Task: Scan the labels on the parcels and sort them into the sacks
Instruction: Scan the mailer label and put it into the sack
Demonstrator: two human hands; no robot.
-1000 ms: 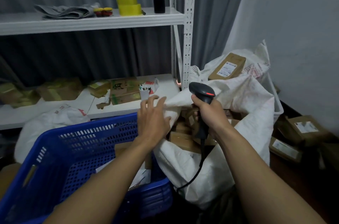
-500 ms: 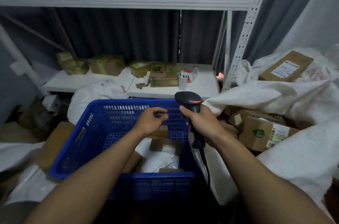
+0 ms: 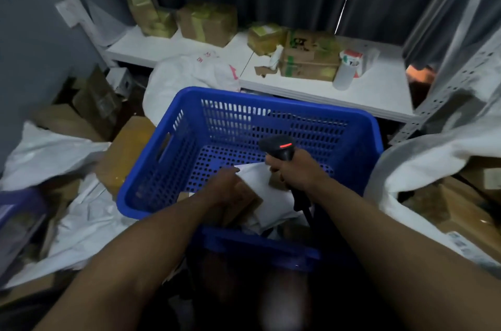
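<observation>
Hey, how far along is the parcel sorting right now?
Done: boxes already lie in the white sack on the right. In hand: right hand grips the scanner; left hand is on a brown parcel in the blue basket, grip blurred. Left: that parcel and the white mailer next to it.

One head-worn view, tilted forward and down. Close in: right hand (image 3: 295, 171) gripping scanner (image 3: 279, 147) sits mid-frame, shelf (image 3: 379, 88) beyond.

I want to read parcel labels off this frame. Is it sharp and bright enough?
Head view: dim overall; the left hand and the brown parcel under it are motion-smeared; the sack at right is blurred; the scanner in the right hand is crisper. No label is legible.
</observation>
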